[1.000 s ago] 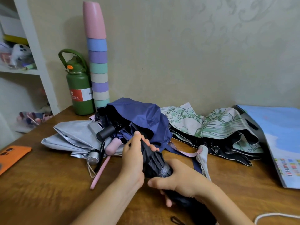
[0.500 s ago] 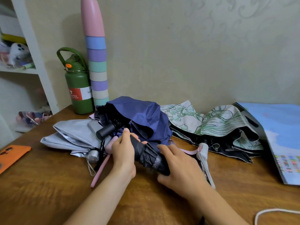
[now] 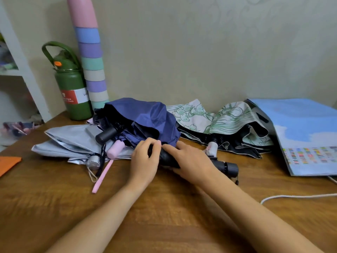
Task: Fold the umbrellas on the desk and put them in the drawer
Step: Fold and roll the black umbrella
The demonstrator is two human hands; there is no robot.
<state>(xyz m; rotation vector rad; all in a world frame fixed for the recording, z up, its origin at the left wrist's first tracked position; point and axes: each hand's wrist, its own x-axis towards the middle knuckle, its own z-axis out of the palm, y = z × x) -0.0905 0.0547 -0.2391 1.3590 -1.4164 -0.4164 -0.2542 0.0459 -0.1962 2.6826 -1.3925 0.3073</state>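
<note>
A rolled black umbrella (image 3: 230, 168) lies on the wooden desk (image 3: 164, 216), its handle pointing right. My left hand (image 3: 145, 161) curls round its left end. My right hand (image 3: 191, 159) lies over its middle, fingers wrapped on it. Behind them sits a loose navy umbrella (image 3: 145, 117) with a black handle. A grey umbrella (image 3: 73, 139) with a silver handle lies to the left, a pink handle (image 3: 114, 149) on it. A white and green flowered umbrella (image 3: 218, 121) lies to the right. No drawer is in view.
A green bottle (image 3: 73, 92) and a tall stack of pastel cups (image 3: 91, 57) stand at the back left by a white shelf (image 3: 23, 70). An orange item (image 3: 9, 164) lies at the left edge. A blue bag (image 3: 306, 136) and a white cable (image 3: 295, 197) are at right.
Both hands carried the rolled black umbrella away from me and laid it flat on the desk in front of the navy one; the right hand slid over its middle.
</note>
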